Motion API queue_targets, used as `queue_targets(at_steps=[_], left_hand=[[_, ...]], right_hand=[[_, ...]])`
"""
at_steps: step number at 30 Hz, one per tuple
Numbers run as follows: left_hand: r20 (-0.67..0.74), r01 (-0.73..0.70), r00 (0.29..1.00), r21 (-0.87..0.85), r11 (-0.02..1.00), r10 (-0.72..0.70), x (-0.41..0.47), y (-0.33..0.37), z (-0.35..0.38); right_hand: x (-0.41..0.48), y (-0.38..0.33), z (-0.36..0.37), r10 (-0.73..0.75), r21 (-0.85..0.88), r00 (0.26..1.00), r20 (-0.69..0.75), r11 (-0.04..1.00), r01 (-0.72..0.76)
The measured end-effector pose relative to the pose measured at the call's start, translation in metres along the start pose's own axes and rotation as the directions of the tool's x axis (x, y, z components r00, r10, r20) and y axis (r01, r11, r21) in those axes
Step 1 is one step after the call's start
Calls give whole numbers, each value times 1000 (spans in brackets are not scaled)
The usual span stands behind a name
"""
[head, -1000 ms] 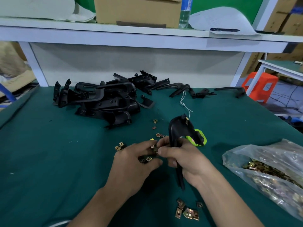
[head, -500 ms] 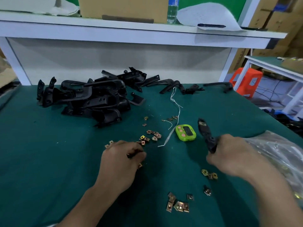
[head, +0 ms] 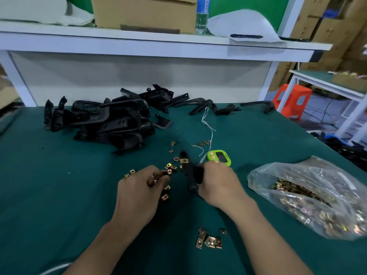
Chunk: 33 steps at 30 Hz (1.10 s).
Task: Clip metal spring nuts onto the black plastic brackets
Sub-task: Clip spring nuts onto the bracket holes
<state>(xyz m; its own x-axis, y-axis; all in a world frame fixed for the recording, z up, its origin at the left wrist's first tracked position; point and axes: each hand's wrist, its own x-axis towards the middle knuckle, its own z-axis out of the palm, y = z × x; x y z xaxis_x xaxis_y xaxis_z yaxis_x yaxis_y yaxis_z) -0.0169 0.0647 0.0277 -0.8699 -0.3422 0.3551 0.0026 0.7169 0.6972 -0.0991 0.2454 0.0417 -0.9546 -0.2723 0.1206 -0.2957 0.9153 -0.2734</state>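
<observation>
My right hand (head: 218, 183) grips a black plastic bracket (head: 189, 171) at the middle of the green table, and a brass spring nut (head: 184, 160) sits clipped near the bracket's upper end. Just to its left, my left hand (head: 139, 189) has curled fingers pinching a spring nut (head: 165, 172) among several loose nuts (head: 170, 166) scattered on the cloth. A small cluster of nuts (head: 210, 238) lies close to me between my forearms. A pile of black brackets (head: 103, 122) lies at the back left.
A clear plastic bag of spring nuts (head: 309, 197) lies at the right. A green timer (head: 219, 157) with a white string sits behind my right hand. More brackets (head: 216, 107) line the table's back edge under a white shelf. An orange stool (head: 292, 100) stands off the table's right.
My right hand swung right with the bracket and has now come back to the middle, beside my left hand. The left hand stayed over the loose nuts, picking at them.
</observation>
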Motion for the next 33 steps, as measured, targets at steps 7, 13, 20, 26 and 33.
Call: queue_targets(at_steps=[7, 13, 20, 26, 33], left_hand=[[4, 83, 997, -73, 994, -83, 7, -2, -7], [108, 82, 992, -234, 969, -58, 7, 3, -2], [150, 171, 981, -341, 924, -126, 4, 0, -3], [308, 353, 932, -660, 663, -190, 5, 7, -8], [354, 375, 921, -687, 622, -164, 2, 11, -10]], right_hand=[[2, -25, 23, -158, 93, 960, -232, 979, 184], [-2, -16, 23, -137, 85, 970, -200, 984, 157], [-7, -11, 17, -2, 55, 972, -233, 998, 15], [-8, -10, 19, -18, 49, 967, -254, 998, 32], [-7, -10, 22, -15, 49, 965, -263, 998, 29]])
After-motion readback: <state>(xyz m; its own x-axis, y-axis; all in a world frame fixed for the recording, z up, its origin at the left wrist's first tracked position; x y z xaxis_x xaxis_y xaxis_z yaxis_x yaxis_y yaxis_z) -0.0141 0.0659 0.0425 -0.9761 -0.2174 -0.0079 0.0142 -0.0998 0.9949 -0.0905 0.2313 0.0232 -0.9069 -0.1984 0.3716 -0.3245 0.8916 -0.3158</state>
